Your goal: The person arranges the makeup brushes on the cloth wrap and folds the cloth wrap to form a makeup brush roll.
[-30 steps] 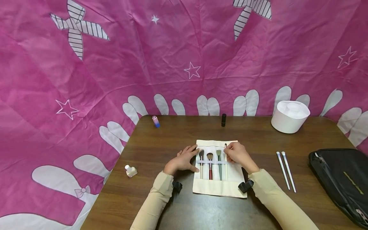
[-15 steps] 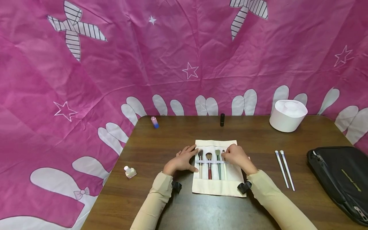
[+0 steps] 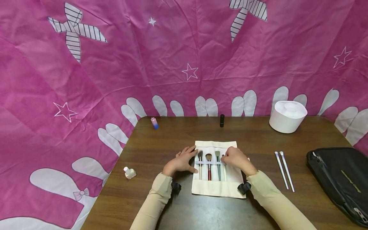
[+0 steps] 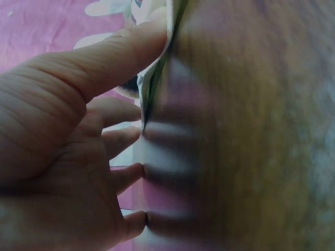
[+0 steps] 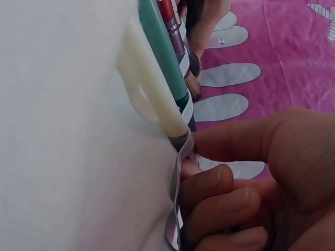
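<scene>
A cream brush roll (image 3: 214, 189) lies unfolded on the table, with several makeup brushes side by side under its pale elastic strap (image 3: 204, 162). Between thumb and fingers, my right hand (image 3: 238, 159) pinches the cream-handled makeup brush (image 5: 154, 86) right at the strap, hiding part of its head. To its left lie a green brush (image 3: 219, 172), a red-handled brush (image 3: 209, 174) and a dark-bristled brush (image 3: 200, 156). My left hand (image 3: 180, 161) rests at the roll's left edge, fingers spread; its thumb (image 4: 125, 52) lies on the cloth edge and other fingertips touch the tabletop.
Two white brushes (image 3: 284, 171) lie right of the roll, beside a black zip case (image 3: 336, 182). Farther back stand a white round container (image 3: 288, 118), a black lipstick tube (image 3: 222, 120) and a pink-blue tube (image 3: 154, 123). A nail polish bottle (image 3: 130, 172) stands at left.
My right hand has shifted slightly toward me along the cream-handled brush, whose head now shows lower, near the strap. My left hand stays at the roll's edge.
</scene>
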Demonstrator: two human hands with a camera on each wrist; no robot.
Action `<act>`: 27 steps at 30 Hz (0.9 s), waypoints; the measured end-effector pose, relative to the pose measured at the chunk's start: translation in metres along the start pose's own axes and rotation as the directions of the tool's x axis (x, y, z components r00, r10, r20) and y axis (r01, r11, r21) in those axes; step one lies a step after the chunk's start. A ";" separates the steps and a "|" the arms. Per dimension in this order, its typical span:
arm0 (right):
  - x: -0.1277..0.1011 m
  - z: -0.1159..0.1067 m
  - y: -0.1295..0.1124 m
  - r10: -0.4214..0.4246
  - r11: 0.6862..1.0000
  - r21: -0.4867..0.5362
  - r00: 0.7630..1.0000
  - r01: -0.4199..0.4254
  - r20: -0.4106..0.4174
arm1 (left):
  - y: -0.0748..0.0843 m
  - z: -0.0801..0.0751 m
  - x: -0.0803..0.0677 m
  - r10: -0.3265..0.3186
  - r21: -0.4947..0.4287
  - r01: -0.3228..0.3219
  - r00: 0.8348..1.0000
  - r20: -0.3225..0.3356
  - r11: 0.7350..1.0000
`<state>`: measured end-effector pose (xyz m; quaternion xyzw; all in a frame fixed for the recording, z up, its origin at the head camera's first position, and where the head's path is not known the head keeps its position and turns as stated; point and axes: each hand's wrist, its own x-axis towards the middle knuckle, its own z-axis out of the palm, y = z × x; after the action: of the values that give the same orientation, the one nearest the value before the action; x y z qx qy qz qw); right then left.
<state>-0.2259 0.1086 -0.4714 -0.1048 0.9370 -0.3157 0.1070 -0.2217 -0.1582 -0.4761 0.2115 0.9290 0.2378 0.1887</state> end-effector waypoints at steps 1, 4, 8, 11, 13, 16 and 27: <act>0.000 0.000 0.000 0.005 1.000 -0.005 1.000 -0.005 0.002 | 0.000 0.000 0.000 0.001 0.000 -0.001 1.000 0.000 1.000; -0.002 -0.001 -0.001 -0.005 1.000 -0.020 1.000 0.005 0.004 | 0.002 0.000 -0.001 0.000 -0.003 0.000 1.000 0.004 1.000; -0.004 -0.002 -0.001 -0.020 0.999 -0.041 1.000 0.020 0.002 | 0.003 0.001 0.000 -0.001 -0.001 0.002 1.000 0.010 1.000; -0.006 -0.003 -0.001 -0.012 0.999 -0.046 1.000 0.011 -0.002 | 0.003 0.002 0.001 -0.003 0.000 0.003 1.000 0.011 1.000; -0.006 -0.004 0.000 -0.006 0.999 -0.042 1.000 0.006 -0.009 | 0.002 0.002 0.001 -0.002 -0.001 0.002 1.000 0.009 1.000; -0.006 -0.007 0.003 -0.049 0.999 -0.013 0.998 0.048 -0.039 | 0.001 0.001 0.000 -0.003 -0.010 0.003 1.000 0.004 1.000; -0.014 -0.019 0.027 -0.132 0.973 0.144 0.943 0.182 -0.306 | 0.000 -0.001 -0.002 0.003 -0.025 -0.003 1.000 0.000 1.000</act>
<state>-0.2209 0.1439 -0.4709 -0.1217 0.9006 -0.4141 -0.0505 -0.2207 -0.1596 -0.4744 0.2104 0.9256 0.2499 0.1913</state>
